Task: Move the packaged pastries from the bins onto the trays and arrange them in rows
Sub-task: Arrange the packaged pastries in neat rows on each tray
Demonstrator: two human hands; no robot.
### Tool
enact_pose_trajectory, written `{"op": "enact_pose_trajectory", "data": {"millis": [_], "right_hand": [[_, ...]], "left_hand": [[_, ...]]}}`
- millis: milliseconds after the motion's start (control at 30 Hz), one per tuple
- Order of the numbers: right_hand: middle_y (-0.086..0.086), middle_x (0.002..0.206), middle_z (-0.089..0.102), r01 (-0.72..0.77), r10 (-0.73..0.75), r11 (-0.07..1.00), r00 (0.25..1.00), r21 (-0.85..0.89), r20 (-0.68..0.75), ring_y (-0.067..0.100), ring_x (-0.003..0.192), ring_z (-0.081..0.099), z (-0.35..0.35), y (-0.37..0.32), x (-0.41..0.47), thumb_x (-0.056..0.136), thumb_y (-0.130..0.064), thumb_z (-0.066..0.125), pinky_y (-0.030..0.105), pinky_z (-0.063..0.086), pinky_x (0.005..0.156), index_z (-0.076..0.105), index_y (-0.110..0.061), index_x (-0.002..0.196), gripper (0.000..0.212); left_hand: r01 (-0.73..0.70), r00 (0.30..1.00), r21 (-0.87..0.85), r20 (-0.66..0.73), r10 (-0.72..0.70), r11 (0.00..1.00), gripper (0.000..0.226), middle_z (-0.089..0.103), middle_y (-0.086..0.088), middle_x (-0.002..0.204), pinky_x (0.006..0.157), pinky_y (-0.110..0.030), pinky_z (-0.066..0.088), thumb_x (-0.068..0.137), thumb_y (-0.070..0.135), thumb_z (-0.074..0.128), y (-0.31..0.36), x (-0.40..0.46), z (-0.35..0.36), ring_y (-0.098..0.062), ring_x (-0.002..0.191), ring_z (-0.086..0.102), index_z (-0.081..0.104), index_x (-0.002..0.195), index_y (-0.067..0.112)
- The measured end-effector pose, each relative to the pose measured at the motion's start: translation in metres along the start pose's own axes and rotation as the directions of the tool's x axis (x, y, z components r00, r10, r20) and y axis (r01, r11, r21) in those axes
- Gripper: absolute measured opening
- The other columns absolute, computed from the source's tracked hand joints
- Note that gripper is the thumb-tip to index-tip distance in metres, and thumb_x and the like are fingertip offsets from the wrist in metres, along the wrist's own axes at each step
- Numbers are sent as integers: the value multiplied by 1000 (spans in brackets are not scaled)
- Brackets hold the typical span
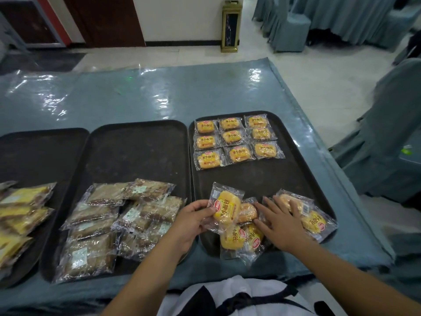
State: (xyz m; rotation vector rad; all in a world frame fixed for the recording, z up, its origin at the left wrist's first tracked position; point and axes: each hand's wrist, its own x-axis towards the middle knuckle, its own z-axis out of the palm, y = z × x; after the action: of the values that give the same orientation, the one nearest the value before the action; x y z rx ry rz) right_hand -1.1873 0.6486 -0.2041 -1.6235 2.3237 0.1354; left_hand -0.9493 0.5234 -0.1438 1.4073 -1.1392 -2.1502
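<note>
Far left of the right tray (296,142), a dark tray (34,156) with yellow packs (20,213) heaped at its near end. Next to it, immediately left of the right tray, a middle tray (136,151) carrying a loose pile of brown pastry packs (118,224), not yet in rows. On the right tray itself, nine small bread packs (237,140) set three by three at the far end — the near end still a jumble (250,233).

Left hand (191,222) at that tray's near left corner, grip closed on one yellow bread pack (226,208), pinched by its wrapper and lifted over the jumble. Right hand (282,222) over the jumble, fingers spread and flat on the packs, grip wide, holding nothing.

Best handled, by the look of it: carry the held pack to the bare strip just nearer than the third row, label up, edges in line with the left column — start of a fourth row. Keep the right palm pressing lightly so slippery wrappers stay put. Likely risk: crinkly film snagging a neighbour and dragging it along.
</note>
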Motion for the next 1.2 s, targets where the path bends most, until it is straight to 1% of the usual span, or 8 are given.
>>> {"op": "enact_pose_trajectory", "data": {"millis": [167,367,500,533,600,733,933,1200], "right_hand": [[-10,164,10,16,-16,999,1000,31,11,15,151,-5,0,4,1,90,-72,8,53,-13,118,13,-48,152,66],[-11,164,10,69,-71,996,997,56,27,14,151,-6,-3,12,-3,94,-71,13,48,-19,116,13,-50,151,61],[-12,164,7,100,-106,990,992,97,62,14,150,-10,-8,17,-6,92,-71,10,48,-20,116,9,-52,151,62],[-12,164,6,106,-113,989,991,102,71,13,150,-10,-10,18,-7,89,-73,5,48,-20,116,9,-52,150,65],[-13,163,4,115,-125,987,988,111,88,13,150,-12,-13,21,-9,84,-75,-1,49,-20,116,9,-52,150,71],[-15,163,7,130,-149,972,985,193,86,9,149,-10,-21,23,-11,83,-76,3,45,-19,117,14,-51,150,73],[-17,163,6,41,-35,972,999,233,-28,8,150,-8,-36,48,-9,73,-82,-19,44,-8,121,20,-48,150,93],[-17,164,-2,-65,41,983,989,171,141,10,150,-9,-18,89,-13,102,-52,22,44,-3,121,2,-53,150,52]], "left_hand": [[14,999,83,-50,-10,996,18,77,-7,100,69,-27,53,93,8,65,7,10,3,-17,83,71,71,109,11],[-68,994,597,-31,108,799,21,73,3,106,78,-26,51,95,11,63,46,62,3,-17,99,66,74,109,22],[-20,916,963,-90,392,268,43,51,-4,145,109,-43,40,98,26,54,55,96,17,-27,131,47,52,141,26],[-38,889,978,-62,454,207,49,42,-5,152,115,-44,33,99,28,51,49,98,24,-27,139,38,43,148,23],[-93,897,977,-1,442,191,59,20,-4,164,122,-43,16,102,35,45,29,97,42,-27,151,16,25,156,21],[-7,983,995,-12,185,102,69,-21,-3,164,120,-43,-10,104,52,23,-16,103,65,-27,151,-21,-12,158,24],[37,938,993,-74,339,116,64,-24,-2,163,122,-44,-13,104,51,11,-28,114,72,-26,150,-25,-17,156,25],[15,911,994,-59,408,110,64,-23,-3,164,122,-44,-13,105,49,14,-30,136,64,-25,150,-24,-14,157,26]]}}
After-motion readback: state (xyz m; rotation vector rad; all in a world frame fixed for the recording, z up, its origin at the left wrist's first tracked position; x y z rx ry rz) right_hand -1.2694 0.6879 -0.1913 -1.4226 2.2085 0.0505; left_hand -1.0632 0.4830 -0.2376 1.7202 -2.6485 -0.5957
